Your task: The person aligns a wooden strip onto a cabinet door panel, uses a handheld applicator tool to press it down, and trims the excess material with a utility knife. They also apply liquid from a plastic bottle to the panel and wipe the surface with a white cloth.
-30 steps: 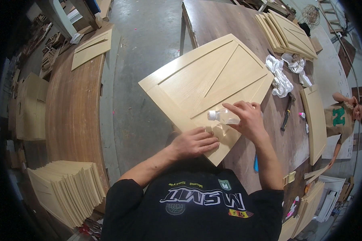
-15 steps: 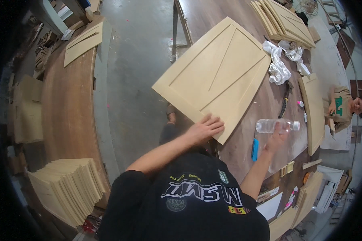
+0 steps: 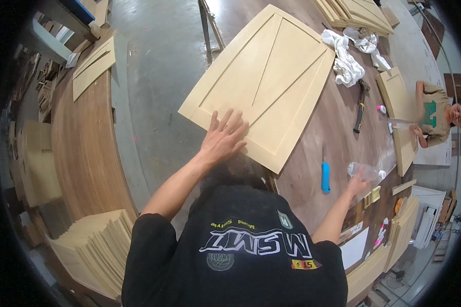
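Observation:
A pale wooden door panel (image 3: 287,77) with raised strips along its edges and slanting strips across it lies at an angle on the brown table. My left hand (image 3: 224,135) rests on the panel's near left part, fingers spread. My right hand (image 3: 357,185) is closed on a clear plastic bottle (image 3: 366,170) with a white cap, which lies on its side at the table's right. A blue-handled tool (image 3: 326,177) with a thin shaft lies between the bottle and the panel. Farther off is a hammer (image 3: 361,107) with a black and yellow handle.
White rags (image 3: 347,66) lie against the panel's far right edge. More panels (image 3: 358,15) are stacked at the far right. Across the table a person (image 3: 435,115) handles another panel (image 3: 398,123). To the left stand a brown bench (image 3: 82,138) and a stack of boards (image 3: 95,250).
My left hand has slid from the panel's near corner farther onto its face, fingers spreading. My right hand has shifted the bottle right and nearer to me. The view has moved somewhat.

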`<action>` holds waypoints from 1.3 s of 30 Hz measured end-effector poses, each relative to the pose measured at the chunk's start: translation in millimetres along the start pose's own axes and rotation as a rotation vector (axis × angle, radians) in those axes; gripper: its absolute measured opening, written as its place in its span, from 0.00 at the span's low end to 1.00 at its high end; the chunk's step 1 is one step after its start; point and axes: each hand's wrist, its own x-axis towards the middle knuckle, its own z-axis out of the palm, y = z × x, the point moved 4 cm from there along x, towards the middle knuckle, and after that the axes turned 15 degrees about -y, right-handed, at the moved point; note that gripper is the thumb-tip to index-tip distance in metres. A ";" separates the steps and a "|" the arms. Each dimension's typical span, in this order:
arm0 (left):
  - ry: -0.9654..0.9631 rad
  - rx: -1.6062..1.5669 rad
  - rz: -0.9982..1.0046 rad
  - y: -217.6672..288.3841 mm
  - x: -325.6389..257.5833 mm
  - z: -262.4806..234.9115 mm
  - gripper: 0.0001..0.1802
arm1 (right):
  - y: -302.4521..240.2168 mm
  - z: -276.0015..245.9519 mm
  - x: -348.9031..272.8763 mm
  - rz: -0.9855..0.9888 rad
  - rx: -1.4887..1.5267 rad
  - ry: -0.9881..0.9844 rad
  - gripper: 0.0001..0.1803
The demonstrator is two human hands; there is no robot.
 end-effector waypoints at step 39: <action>-0.247 -0.410 -0.336 -23.5 46.7 -24.5 0.60 | -112.0 39.3 -135.7 -0.072 -0.339 -0.487 0.24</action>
